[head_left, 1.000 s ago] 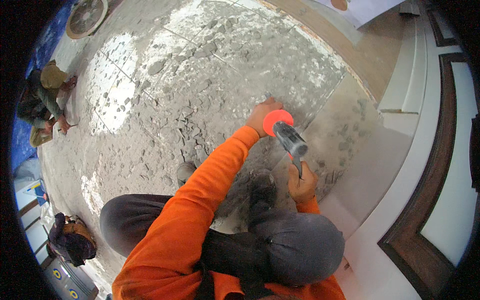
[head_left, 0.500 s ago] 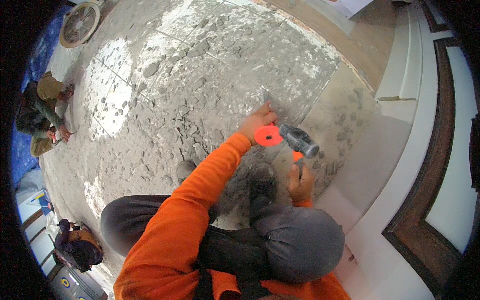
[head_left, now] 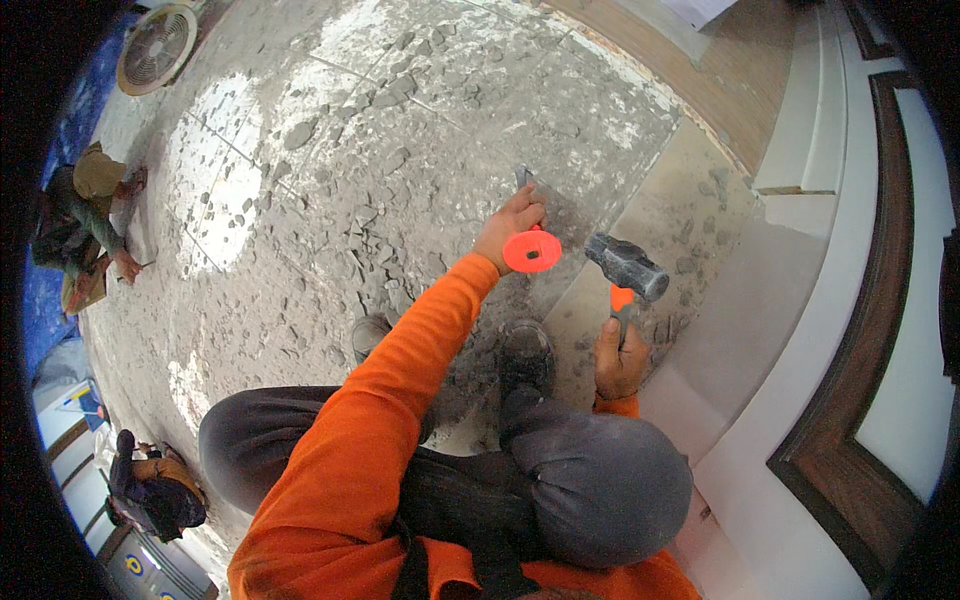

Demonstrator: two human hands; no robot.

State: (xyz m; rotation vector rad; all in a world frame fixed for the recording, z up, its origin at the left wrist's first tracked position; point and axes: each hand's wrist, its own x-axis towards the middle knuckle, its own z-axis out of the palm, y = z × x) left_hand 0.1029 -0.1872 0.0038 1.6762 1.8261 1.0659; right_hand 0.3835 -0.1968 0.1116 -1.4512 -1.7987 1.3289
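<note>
My left hand (head_left: 512,232) is wrapped round a chisel whose orange-red hand guard (head_left: 532,252) faces up toward me. The chisel's metal tip (head_left: 523,176) reaches past my fingers to the dusty grey floor (head_left: 440,200). To the right, my right hand (head_left: 621,362) grips the dark handle of a short sledgehammer. Its grey steel head (head_left: 627,267) is held up to the right of the guard, apart from it, with an orange collar (head_left: 621,298) just below the head.
Broken chips (head_left: 385,95) litter the floor. A smoother beige tile strip (head_left: 690,190) runs along the white wall base (head_left: 740,350) at right. At left one person (head_left: 85,225) crouches with a tool; another person (head_left: 155,490) is lower left. A round fan (head_left: 157,50) stands far left.
The hammer has moved right and slightly down, away from the chisel's guard. My right hand has shifted right with it. My left hand and the chisel have barely moved.
</note>
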